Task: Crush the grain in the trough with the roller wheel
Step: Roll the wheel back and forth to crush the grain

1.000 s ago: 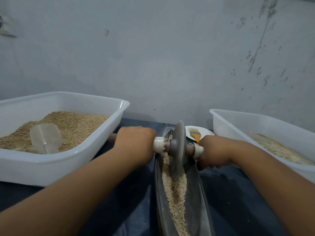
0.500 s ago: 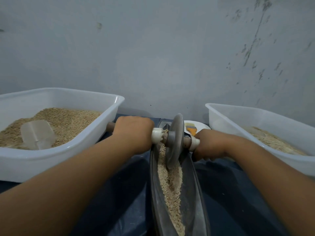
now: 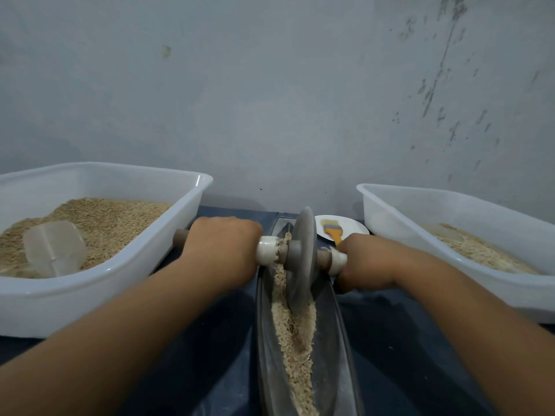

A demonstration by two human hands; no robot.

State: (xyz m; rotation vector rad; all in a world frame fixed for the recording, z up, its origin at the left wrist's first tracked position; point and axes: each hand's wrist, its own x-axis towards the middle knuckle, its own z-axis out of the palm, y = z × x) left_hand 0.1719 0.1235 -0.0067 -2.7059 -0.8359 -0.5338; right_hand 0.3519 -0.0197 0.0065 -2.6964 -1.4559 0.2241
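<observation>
A narrow dark metal trough runs away from me down the middle of the table, with pale crushed grain along its bottom. The grey roller wheel stands upright in the far part of the trough, its rim down in the grain. An axle with white collars passes through the wheel. My left hand grips the axle's left handle, and my right hand grips the right handle. Both fists are curled round the handles, level with each other.
A white tub at the left holds whole grain and a clear plastic scoop. A second white tub at the right holds crushed grain. Behind the wheel, a small white plate carries an orange-handled brush. A grey wall stands close behind.
The wheel and both hands sit slightly nearer along the trough than a second ago, while the view has shifted a little. The grips have not changed.
</observation>
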